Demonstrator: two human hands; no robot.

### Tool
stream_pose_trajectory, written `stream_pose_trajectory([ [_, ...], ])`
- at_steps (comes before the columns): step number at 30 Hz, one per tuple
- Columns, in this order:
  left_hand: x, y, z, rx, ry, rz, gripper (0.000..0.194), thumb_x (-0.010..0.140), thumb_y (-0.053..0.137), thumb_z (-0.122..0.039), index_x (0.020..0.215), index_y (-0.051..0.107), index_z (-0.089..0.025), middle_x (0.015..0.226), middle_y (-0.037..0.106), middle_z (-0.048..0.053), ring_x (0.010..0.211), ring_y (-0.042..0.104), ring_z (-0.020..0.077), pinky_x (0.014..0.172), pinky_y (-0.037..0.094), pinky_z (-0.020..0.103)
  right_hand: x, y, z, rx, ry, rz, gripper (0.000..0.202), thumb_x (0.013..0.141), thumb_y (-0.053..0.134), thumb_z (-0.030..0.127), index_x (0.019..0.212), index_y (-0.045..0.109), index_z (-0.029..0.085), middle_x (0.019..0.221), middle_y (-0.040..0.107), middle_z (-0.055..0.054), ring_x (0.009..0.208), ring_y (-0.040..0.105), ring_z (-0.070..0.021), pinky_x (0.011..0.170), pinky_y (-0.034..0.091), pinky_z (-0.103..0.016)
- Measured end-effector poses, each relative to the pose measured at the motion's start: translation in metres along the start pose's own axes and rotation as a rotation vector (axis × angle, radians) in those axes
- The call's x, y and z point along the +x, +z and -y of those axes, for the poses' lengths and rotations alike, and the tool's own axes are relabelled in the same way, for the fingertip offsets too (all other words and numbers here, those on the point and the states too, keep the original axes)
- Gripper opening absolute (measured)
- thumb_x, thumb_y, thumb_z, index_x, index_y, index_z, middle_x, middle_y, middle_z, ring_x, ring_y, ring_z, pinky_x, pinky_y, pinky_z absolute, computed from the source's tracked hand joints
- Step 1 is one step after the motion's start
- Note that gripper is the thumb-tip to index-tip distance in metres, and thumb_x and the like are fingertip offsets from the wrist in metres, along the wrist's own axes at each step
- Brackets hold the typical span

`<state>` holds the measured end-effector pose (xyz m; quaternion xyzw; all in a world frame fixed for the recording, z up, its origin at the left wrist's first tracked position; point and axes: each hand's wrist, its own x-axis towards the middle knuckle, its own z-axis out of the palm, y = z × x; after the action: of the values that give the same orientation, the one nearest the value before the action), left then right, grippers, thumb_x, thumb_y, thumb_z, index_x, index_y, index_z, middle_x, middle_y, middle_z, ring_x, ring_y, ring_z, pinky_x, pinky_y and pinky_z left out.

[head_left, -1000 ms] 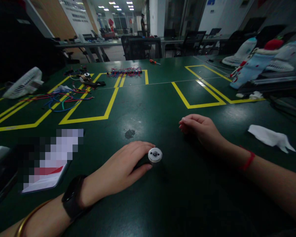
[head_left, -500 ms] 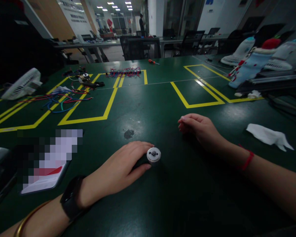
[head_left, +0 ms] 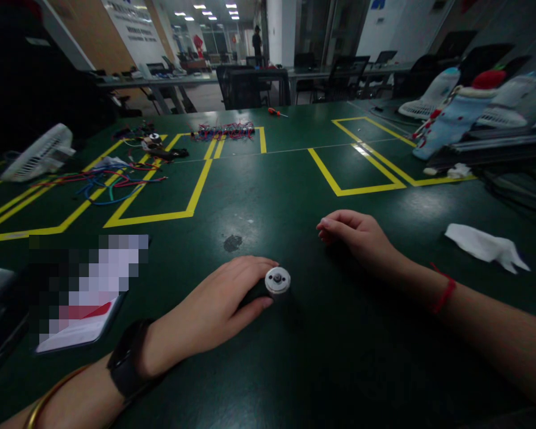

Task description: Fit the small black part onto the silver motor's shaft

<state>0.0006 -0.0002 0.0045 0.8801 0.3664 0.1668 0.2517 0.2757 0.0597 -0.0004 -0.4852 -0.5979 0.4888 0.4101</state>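
Observation:
A small silver cylindrical motor [head_left: 277, 280] stands upright on the green table, its round end with a central shaft and two dark holes facing up. My left hand [head_left: 226, 295] grips it from the left, thumb on the near side and fingers on the far side. To the right and farther off, my right hand [head_left: 355, 235] is held above the table, apart from the motor. Its fingers are curled and the thumb is pressed to them; whatever they may hold is hidden. A dark worn patch [head_left: 233, 242] marks the tabletop beyond my left hand.
A phone [head_left: 78, 325], partly pixelated, lies at left. Loose coloured wires [head_left: 111, 179], a white fan [head_left: 40, 155] and a wire bundle [head_left: 226, 130] sit farther back. An orange screwdriver [head_left: 274, 112] lies near the far edge. White tissue [head_left: 485, 245] is at right, near a light-blue snowman figure [head_left: 451, 122].
My right hand has shifted slightly left and nearer to me, fingers still curled. My left hand and the motor stay in place.

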Motion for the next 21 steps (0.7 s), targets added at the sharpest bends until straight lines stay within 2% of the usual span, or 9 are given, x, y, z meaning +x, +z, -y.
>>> stream_pose_trajectory([
  [3, 0.0, 0.0, 0.0, 0.003, 0.005, -0.005, 0.044, 0.092, 0.058, -0.022, 0.134, 0.046, -0.027, 0.13, 0.057, 0.006, 0.117, 0.056, 0.0257, 0.1, 0.047, 0.045, 0.0, 0.0, 0.004, -0.279, -0.11, 0.102, 0.02, 0.088, 0.062, 0.037, 0.085, 0.068, 0.018, 0.08, 0.066, -0.003, 0.074, 0.061, -0.0173, 0.069, 0.048, -0.032],
  [5, 0.0, 0.001, 0.001, 0.0, 0.007, -0.007, 0.043, 0.092, 0.058, -0.021, 0.133, 0.047, -0.026, 0.13, 0.057, 0.007, 0.117, 0.056, 0.0261, 0.101, 0.047, 0.045, -0.002, 0.002, 0.01, -0.509, -0.247, 0.237, 0.015, 0.088, 0.061, 0.03, 0.088, 0.07, 0.019, 0.087, 0.067, -0.005, 0.081, 0.062, -0.0195, 0.075, 0.049, -0.035],
  [7, 0.0, 0.001, 0.001, -0.003, 0.003, -0.006, 0.042, 0.091, 0.059, -0.021, 0.132, 0.048, -0.026, 0.13, 0.057, 0.007, 0.117, 0.056, 0.026, 0.101, 0.046, 0.045, -0.007, 0.007, 0.016, -0.64, -0.39, 0.319, 0.012, 0.087, 0.061, 0.025, 0.092, 0.071, 0.019, 0.097, 0.067, -0.007, 0.092, 0.061, -0.0217, 0.084, 0.048, -0.038],
  [10, 0.0, 0.002, 0.001, -0.003, -0.004, 0.001, 0.04, 0.091, 0.06, -0.021, 0.129, 0.049, -0.026, 0.129, 0.057, 0.006, 0.117, 0.055, 0.0254, 0.102, 0.045, 0.045, -0.019, 0.018, 0.026, -0.613, -0.512, 0.288, 0.014, 0.087, 0.063, 0.026, 0.098, 0.07, 0.02, 0.114, 0.063, -0.009, 0.106, 0.059, -0.023, 0.094, 0.047, -0.04],
  [14, 0.0, 0.003, 0.001, -0.009, 0.001, -0.009, 0.035, 0.09, 0.06, -0.02, 0.124, 0.05, -0.024, 0.128, 0.057, 0.007, 0.116, 0.055, 0.0255, 0.101, 0.045, 0.044, -0.032, 0.034, 0.037, -0.543, -0.575, 0.242, 0.016, 0.084, 0.068, 0.031, 0.098, 0.071, 0.023, 0.128, 0.057, -0.009, 0.119, 0.053, -0.0244, 0.101, 0.043, -0.041],
  [21, -0.001, 0.003, 0.001, 0.009, 0.002, -0.007, 0.033, 0.091, 0.06, -0.02, 0.122, 0.049, -0.024, 0.127, 0.056, 0.006, 0.116, 0.054, 0.0247, 0.101, 0.045, 0.043, -0.033, 0.044, 0.041, -0.575, -0.58, 0.251, 0.01, 0.083, 0.07, 0.028, 0.092, 0.073, 0.026, 0.129, 0.058, -0.007, 0.121, 0.051, -0.0265, 0.101, 0.042, -0.046],
])
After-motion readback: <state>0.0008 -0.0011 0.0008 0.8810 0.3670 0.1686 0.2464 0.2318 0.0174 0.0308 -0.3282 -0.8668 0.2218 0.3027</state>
